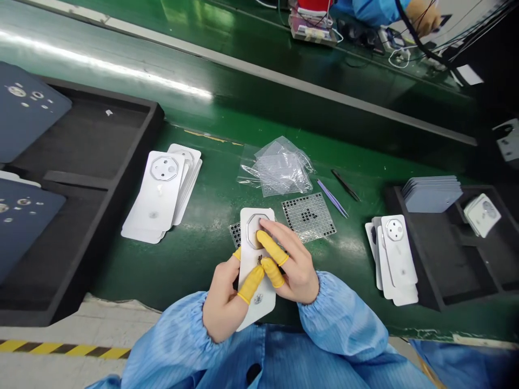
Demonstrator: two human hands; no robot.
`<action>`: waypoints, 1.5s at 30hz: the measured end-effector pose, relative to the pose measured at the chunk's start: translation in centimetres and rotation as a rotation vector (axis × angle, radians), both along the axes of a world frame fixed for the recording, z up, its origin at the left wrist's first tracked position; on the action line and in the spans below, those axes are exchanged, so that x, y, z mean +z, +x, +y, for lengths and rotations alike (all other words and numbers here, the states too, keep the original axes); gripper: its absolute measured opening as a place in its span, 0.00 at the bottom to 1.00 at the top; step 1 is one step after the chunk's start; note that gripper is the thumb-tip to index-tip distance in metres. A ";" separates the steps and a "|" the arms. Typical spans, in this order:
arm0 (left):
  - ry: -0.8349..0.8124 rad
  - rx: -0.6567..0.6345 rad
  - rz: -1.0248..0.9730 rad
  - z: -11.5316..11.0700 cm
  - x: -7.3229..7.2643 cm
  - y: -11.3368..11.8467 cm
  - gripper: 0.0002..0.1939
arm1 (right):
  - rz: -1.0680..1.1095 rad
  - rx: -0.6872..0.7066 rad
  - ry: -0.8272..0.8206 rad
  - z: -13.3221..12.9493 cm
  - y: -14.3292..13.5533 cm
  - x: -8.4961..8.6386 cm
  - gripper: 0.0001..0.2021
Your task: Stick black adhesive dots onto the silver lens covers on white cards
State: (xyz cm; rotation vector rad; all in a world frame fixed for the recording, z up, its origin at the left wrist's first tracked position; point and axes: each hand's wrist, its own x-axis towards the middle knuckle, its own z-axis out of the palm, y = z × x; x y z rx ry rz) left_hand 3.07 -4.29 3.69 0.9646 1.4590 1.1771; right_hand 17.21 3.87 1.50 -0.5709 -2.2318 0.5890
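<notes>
A white panel (259, 310) with an octagonal ring near its top is held upright in front of me. My left hand (227, 297), with yellow finger covers, grips its left edge, the thumb lying on its face. My right hand (294, 265) touches the panel's face, its yellow-covered index fingertip at the ring and its thumb near small dark marks below. Whether a small part is under those fingertips cannot be made out. Just behind the panel lies a sheet of black dots (309, 216); another sheet (235, 234) is partly hidden by the panel.
White panels are stacked at left (154, 189) and right (399, 254). Black trays (152, 129) (430, 270) flank them. Clear plastic bags (284, 167), purple tweezers (332, 198) and dark tweezers (345, 185) lie beyond my hands. Another person's hand (424, 16) shows at the top.
</notes>
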 end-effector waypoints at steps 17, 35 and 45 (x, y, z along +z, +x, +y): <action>0.220 -0.008 0.234 0.2 0.5 -0.1 0.10 | -0.027 0.035 0.154 0.0 0.2 1.0 0.19; -0.117 0.243 -0.529 1.7 -1.0 -1.1 0.20 | 0.368 -0.018 -0.606 -1.3 -0.5 -0.1 0.20; -0.084 0.673 -0.006 -0.4 -3.2 -8.3 0.20 | -0.150 -0.010 -0.195 -0.7 -0.1 -4.8 0.21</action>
